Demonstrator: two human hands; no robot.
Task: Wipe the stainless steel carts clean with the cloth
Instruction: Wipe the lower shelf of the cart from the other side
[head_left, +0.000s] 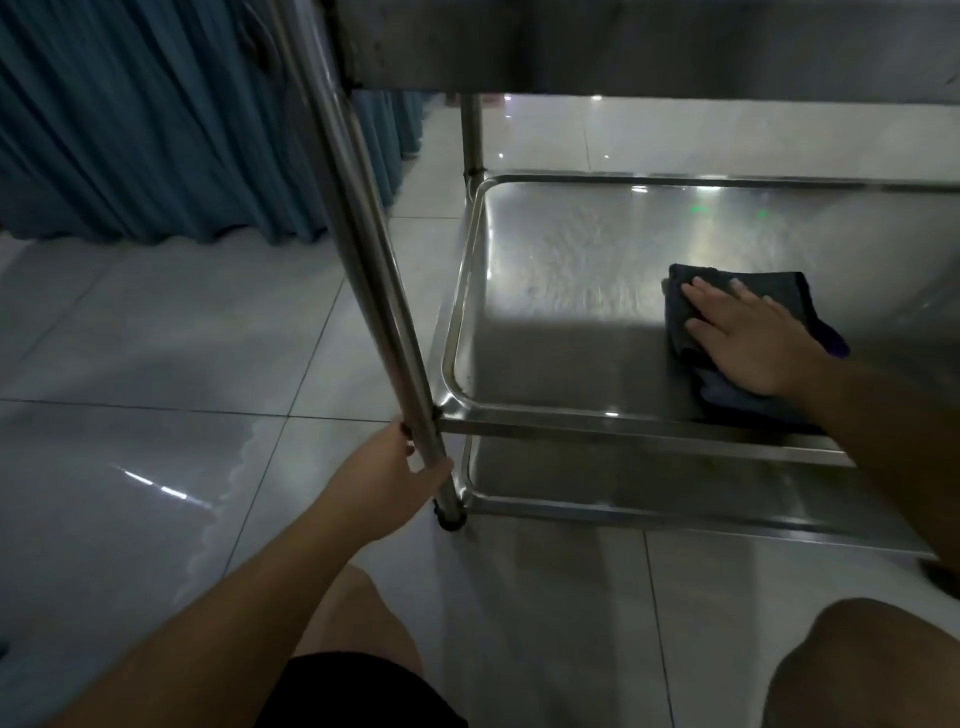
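Head view — dark folded cloth (748, 338) flat on shelf (561, 332).

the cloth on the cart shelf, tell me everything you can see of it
The cloth is dark grey, soft-looking fabric, folded into a thick pad with layered edges showing at its near side. One far corner looks purplish. It lies flat on the right part of the cart's middle shelf, a shiny steel tray with a raised rim. The right hand presses down on it, palm flat and fingers spread, covering its middle. Nothing else touches it; the left hand grips the cart leg instead.
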